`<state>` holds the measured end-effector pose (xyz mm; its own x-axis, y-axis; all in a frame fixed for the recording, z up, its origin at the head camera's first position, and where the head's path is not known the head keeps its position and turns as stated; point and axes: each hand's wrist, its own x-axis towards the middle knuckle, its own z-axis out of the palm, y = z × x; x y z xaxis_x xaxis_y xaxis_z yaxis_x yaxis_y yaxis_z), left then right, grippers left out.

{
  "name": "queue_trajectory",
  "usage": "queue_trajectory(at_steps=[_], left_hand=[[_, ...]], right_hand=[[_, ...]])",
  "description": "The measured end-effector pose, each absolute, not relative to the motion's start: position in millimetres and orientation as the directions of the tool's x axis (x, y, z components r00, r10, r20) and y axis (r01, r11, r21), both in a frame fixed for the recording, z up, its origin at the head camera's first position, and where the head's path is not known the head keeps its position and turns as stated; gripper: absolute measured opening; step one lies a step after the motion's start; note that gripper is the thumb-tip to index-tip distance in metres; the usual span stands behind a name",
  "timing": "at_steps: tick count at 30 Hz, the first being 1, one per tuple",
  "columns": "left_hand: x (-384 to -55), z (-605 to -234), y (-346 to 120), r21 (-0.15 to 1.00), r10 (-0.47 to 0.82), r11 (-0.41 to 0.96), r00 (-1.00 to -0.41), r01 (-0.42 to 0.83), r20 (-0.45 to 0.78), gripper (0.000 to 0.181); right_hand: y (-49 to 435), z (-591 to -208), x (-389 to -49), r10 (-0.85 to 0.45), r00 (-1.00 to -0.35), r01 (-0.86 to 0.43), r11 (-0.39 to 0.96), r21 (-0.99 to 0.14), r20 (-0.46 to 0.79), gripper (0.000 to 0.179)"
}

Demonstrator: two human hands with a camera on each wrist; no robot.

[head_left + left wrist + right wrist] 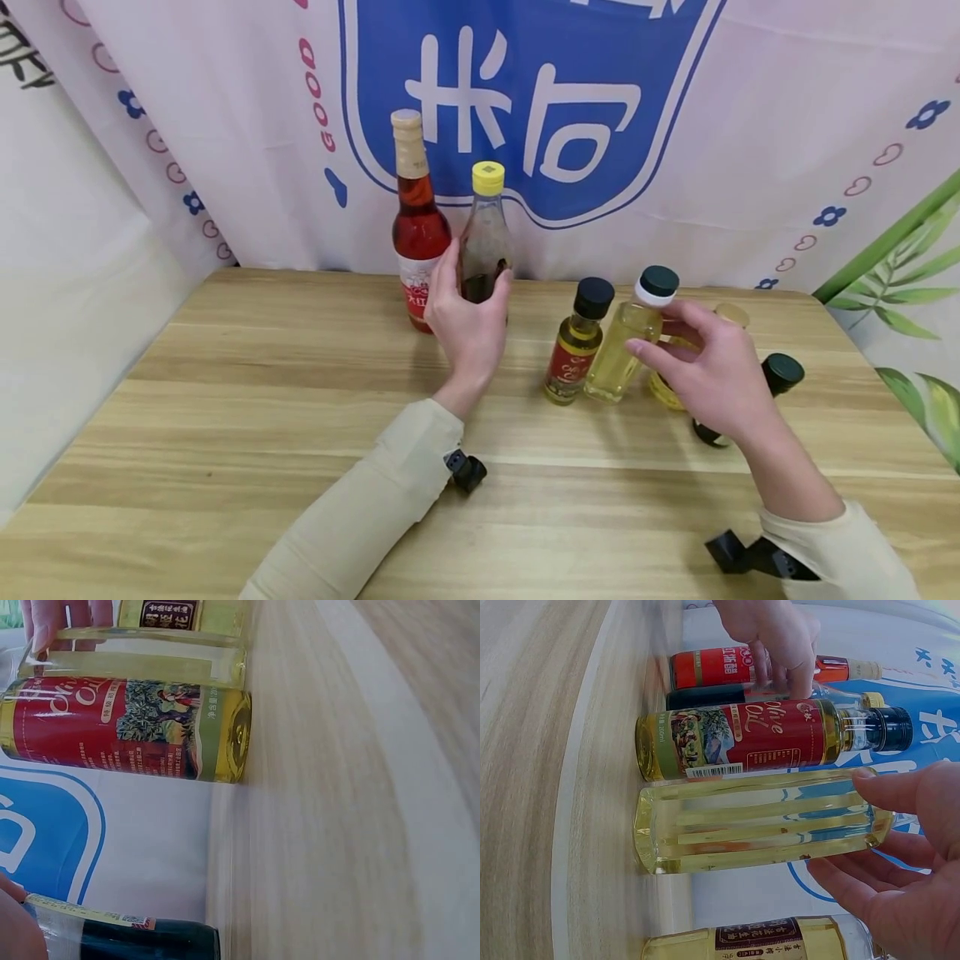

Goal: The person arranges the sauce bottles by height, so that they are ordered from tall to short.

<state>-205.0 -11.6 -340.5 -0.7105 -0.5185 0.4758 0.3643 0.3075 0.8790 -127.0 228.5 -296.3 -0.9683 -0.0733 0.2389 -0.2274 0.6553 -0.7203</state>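
In the head view my left hand [472,333] grips a yellow-capped glass bottle [487,218] with dark liquid low inside. Close on its left stands a taller bottle of red liquid [420,233] with a cream-coloured neck wrap. My right hand [712,367] holds a squarish clear bottle of pale yellow oil [618,358] by its upper part, thumb on one side and fingers on the other. This bottle leans slightly, its dark green cap above the hand. Just left of it stands a small black-capped olive oil bottle [742,739] with a red label.
Partly behind my right hand stands another yellow oil bottle [765,945] with a dark label. To its right is a dark bottle with a green cap [782,372]. All stand on a wood-grain table [225,433], in front of a printed cloth [300,192] at the back.
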Motion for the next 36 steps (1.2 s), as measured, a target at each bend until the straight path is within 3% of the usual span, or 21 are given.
queue_trajectory(at_steps=[36], left_hand=[[-201.7, -340.0, -10.3, 0.879, -0.539, 0.289, -0.695, 0.379, 0.476, 0.058]], right_hand=[[234.5, -294.4, -127.7, -0.111, -0.966, -0.249, 0.658, -0.711, 0.236, 0.05]])
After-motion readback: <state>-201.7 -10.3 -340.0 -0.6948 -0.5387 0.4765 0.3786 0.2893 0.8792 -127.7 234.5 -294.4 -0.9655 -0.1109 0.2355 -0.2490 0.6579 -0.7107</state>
